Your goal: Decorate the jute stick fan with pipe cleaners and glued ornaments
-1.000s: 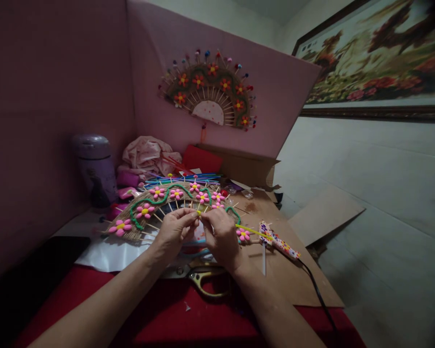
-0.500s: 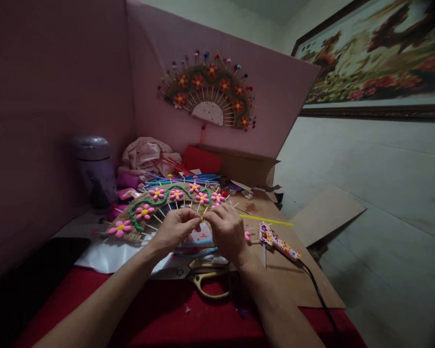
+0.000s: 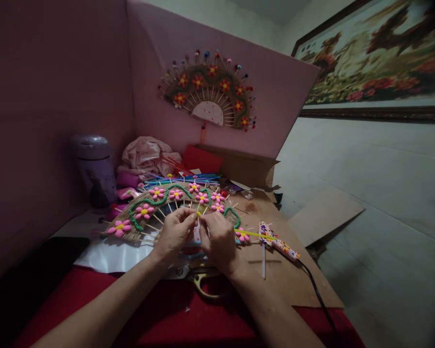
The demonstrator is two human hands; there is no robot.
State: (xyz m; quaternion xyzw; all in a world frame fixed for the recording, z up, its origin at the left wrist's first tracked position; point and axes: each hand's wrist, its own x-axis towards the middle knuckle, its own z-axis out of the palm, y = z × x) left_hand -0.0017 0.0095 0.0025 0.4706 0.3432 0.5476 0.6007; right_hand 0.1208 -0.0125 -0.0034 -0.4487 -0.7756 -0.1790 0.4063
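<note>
A yellow pipe cleaner (image 3: 252,233) runs out to the right from between my hands, with a small curled yellow end (image 3: 198,213) at the fingertips. My left hand (image 3: 177,231) pinches that curled end. Close beside it, my right hand (image 3: 219,241) is closed on the pipe cleaner too. Both hands hover over the near side of a twine-wrapped fan (image 3: 134,233), which bears pink flowers with yellow centres and a wavy green strip. The fan's sticks and part of its lower middle are hidden behind my hands.
Gold-handled scissors (image 3: 203,285) lie on the red cloth (image 3: 159,314). A patterned glue gun (image 3: 279,241) with a black cord rests on cardboard (image 3: 311,290). Behind are coloured pipe cleaners (image 3: 203,179) and a purple tumbler (image 3: 94,169). A finished-looking fan (image 3: 199,82) hangs on the pink board.
Both hands have shifted slightly left, the right one also a little lower. The pipe cleaner's free end has swung down and left, across the glue gun.
</note>
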